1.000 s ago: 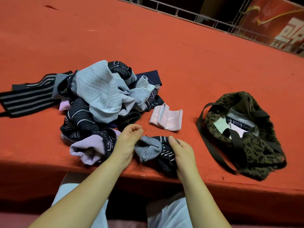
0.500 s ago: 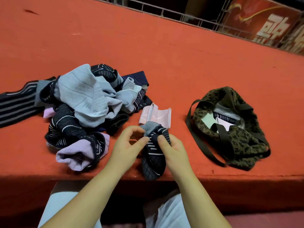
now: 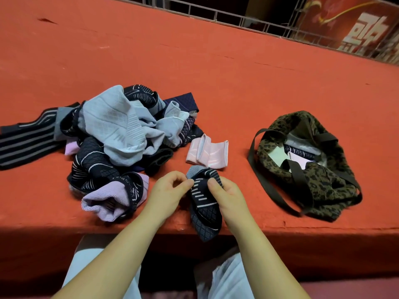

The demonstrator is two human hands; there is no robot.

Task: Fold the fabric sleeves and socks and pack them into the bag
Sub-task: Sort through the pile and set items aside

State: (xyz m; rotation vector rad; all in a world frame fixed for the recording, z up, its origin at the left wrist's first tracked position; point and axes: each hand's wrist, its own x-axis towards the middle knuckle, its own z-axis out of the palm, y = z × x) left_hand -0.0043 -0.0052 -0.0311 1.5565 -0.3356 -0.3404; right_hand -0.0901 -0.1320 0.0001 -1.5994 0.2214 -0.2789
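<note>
A dark navy sock [image 3: 205, 206] with white dashes and a grey cuff hangs over the table's front edge. My left hand [image 3: 167, 193] pinches its cuff from the left and my right hand [image 3: 226, 195] grips it from the right. A heap of sleeves and socks [image 3: 116, 134], pale blue, black and lilac, lies to the left. A folded pink sleeve [image 3: 208, 153] rests just beyond my hands. The leopard-print bag [image 3: 323, 184] sits open at the right with several folded pieces inside.
The red table [image 3: 237, 78] stretches far back to a metal railing [image 3: 216, 16]. A striped black sleeve [image 3: 23, 143] trails off the heap to the left edge. The bag's dark straps [image 3: 265, 180] lie loose toward my right hand. My knees show below the table edge.
Both hands lifted the navy sock from lying flat sideways and turned it upright, so it now hangs lengthwise over the table edge; the hands came closer together at its cuff.
</note>
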